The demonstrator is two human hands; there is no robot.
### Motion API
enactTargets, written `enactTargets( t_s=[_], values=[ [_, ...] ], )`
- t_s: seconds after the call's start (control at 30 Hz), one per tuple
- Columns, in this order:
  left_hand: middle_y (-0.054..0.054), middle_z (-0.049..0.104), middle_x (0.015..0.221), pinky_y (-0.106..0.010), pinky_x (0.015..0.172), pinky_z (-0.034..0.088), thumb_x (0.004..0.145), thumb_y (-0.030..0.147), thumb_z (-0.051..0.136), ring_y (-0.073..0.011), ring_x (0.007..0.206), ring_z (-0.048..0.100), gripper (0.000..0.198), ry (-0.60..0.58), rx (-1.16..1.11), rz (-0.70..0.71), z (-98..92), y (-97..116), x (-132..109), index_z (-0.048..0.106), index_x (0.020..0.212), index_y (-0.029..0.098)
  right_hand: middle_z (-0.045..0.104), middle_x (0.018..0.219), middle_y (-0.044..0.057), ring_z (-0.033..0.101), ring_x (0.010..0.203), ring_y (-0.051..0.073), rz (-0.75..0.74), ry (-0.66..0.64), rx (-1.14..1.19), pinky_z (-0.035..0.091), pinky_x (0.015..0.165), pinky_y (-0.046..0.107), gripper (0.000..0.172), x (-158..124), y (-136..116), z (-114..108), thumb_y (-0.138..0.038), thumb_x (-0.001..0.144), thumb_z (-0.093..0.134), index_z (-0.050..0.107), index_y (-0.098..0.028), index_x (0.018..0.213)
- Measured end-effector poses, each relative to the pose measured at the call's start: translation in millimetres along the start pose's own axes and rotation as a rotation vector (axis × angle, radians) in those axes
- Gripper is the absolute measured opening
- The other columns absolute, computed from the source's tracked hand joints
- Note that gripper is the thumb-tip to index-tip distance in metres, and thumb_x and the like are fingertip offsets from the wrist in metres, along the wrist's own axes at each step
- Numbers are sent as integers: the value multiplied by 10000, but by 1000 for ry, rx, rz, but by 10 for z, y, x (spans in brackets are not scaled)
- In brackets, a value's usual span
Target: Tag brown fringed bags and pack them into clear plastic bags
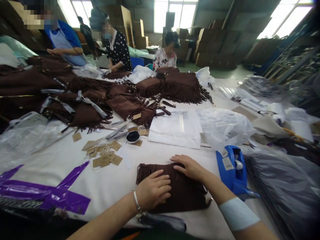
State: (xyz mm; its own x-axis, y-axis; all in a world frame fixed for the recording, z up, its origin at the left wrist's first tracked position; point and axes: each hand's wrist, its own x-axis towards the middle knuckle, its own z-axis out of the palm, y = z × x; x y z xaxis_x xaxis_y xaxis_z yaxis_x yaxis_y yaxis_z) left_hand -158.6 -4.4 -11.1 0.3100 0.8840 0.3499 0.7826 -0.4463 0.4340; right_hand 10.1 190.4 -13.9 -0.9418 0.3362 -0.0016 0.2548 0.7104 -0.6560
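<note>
A dark brown fringed bag (190, 196) lies flat on the table close in front of me. My left hand (154, 189) rests on its left part, fingers stretched out and palm down. Near the bag's far edge, my right hand (188, 166) lies over the fringe with its fingers spread. Neither hand is closed around anything. Just below my left wrist is a dark strap or tassel wrapped in clear plastic (162, 220). A small metal clasp (208, 199) shows at the bag's right corner.
A blue tape dispenser (231, 170) stands right of the bag. Beyond it lie white plastic bags (175, 128), brown paper tags (106, 156) and a small bowl (133, 136) of dark bits. Brown fringed bags (182, 85) are heaped farther back. Purple tape (47, 193) crosses the left edge. Several people work opposite.
</note>
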Motion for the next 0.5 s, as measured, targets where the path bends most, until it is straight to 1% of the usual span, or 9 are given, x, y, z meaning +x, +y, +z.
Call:
enactTargets(
  t_s=[0.03,0.07,0.13,0.17,0.2,0.27,0.37,0.43,0.5],
  values=[
    [-64,652,1146,-417,1085,350,903,229,476,-191,1170,532,251,48,-22,-59,-76,-76,-26,594,1121,195,587,1251,60,476,1210,249,-9,-15,-37,362,1032,453,394,-6,4,77,-414,880,507,542,-267,1244],
    [-66,640,1169,-408,1073,371,906,223,467,-189,1181,523,268,101,-35,-146,-147,-174,-64,582,1147,200,593,1242,60,489,1195,245,-12,-11,-59,371,1022,448,390,-42,5,147,-406,887,498,535,-269,1250],
    [-86,603,1226,-414,1043,411,907,242,464,-205,1206,502,300,190,-44,-338,-239,-389,-162,561,1187,192,602,1224,57,518,1154,231,-1,23,-70,395,997,428,385,-173,-2,245,-397,897,485,518,-277,1261],
    [-92,593,1239,-425,1038,416,907,256,463,-213,1211,498,310,202,-54,-404,-249,-480,-214,556,1195,188,604,1217,55,529,1133,227,12,36,-70,403,986,422,386,-252,-7,270,-400,898,483,511,-283,1265],
    [-92,590,1244,-438,1043,410,907,265,463,-217,1215,494,314,187,-70,-434,-234,-546,-262,555,1196,188,607,1209,55,537,1116,225,29,43,-69,409,977,419,387,-331,-12,283,-405,899,483,507,-287,1266],
    [-81,584,1254,-457,1069,374,907,256,460,-216,1238,469,306,116,-109,-407,-146,-584,-344,561,1191,200,603,1209,58,539,1107,227,68,45,-65,413,972,423,396,-467,-22,289,-418,900,477,497,-291,1274],
    [-78,545,1302,-476,1097,322,907,214,455,-214,1295,394,310,50,-120,-310,13,-457,-439,554,1201,209,562,1268,62,502,1162,230,112,52,-43,391,1007,437,429,-559,-47,294,-427,901,470,463,-290,1307],
    [-87,526,1321,-486,1097,315,908,199,451,-216,1311,370,312,45,-114,-291,70,-343,-496,549,1204,200,498,1343,59,437,1239,228,111,53,-11,353,1051,447,460,-512,-97,314,-425,902,465,423,-289,1339],
    [-89,528,1319,-481,1089,328,910,197,446,-213,1306,379,309,40,-123,-304,77,-253,-544,548,1203,196,429,1406,52,354,1307,224,74,40,31,307,1088,456,485,-380,-189,352,-418,907,456,380,-287,1368]
  ],
)
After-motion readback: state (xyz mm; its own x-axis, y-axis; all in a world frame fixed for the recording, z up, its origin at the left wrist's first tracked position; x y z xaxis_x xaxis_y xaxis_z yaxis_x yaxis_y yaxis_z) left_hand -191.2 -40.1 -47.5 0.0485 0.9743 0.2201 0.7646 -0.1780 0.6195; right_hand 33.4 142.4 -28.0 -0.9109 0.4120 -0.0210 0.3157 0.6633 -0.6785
